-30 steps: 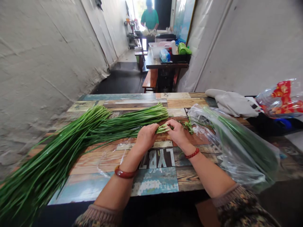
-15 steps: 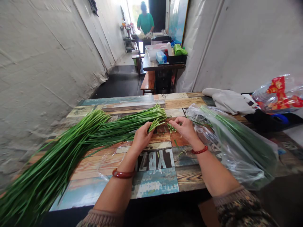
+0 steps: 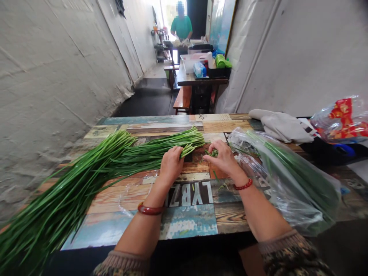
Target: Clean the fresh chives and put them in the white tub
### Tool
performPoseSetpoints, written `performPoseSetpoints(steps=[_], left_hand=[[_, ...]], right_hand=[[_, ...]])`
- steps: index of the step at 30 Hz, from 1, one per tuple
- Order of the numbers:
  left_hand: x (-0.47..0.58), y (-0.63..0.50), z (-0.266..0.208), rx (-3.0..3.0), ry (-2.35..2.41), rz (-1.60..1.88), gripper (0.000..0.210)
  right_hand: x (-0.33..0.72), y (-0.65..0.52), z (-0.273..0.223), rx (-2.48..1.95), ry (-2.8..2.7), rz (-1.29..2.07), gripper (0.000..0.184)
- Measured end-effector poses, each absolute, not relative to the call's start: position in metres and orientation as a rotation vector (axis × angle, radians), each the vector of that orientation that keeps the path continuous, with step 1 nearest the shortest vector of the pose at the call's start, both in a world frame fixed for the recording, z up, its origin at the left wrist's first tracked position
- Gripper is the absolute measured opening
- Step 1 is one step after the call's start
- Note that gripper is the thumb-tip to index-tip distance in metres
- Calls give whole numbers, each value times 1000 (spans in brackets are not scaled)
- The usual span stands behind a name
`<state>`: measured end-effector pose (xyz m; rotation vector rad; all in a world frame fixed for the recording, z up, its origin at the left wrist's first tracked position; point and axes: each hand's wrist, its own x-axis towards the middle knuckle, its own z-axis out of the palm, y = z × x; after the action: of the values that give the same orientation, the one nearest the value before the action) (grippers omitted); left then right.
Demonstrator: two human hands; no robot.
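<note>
Left hand (image 3: 172,164): you grip stalks (image 3: 188,150)
Right hand (image 3: 223,158): yours, spread slightly, near scraps (image 3: 212,153)
Bunches (image 3: 77,178): laid out, seemingly finished
Bag (image 3: 283,191): greens (image 3: 299,174) inside, seemingly remaining

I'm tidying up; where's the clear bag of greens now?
In the head view, the clear bag lies on the table, right of the right hand, nearer than the pale cloth.

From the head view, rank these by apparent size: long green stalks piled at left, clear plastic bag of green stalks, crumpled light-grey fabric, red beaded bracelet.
1. Green stalk pile
2. Clear plastic bag
3. Light-grey fabric
4. Red beaded bracelet
</note>
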<state>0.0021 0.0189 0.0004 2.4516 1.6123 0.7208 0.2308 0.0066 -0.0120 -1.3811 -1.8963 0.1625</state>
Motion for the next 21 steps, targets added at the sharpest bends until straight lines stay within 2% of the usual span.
performPoseSetpoints(steps=[4,7,10,15,18,21], left_hand=[[-3,23,-2,2291,1610,888,16],[-6,24,-3,2145,1623,917,18],[-5,23,-2,2135,1652,916,17],[-4,23,-4,2157,1639,921,17],[-4,22,-5,2158,1619,907,19],[-4,22,-6,2171,1580,926,21]], right_hand=[[225,3,-12,-1341,-1981,146,5],[218,3,-15,-1338,-2099,76,17],[211,7,-21,-1404,-2091,6,17],[210,19,-34,-1489,-1994,-69,31],[213,21,-39,-1519,-2007,-99,29],[215,20,-38,-1535,-2031,-114,18]])
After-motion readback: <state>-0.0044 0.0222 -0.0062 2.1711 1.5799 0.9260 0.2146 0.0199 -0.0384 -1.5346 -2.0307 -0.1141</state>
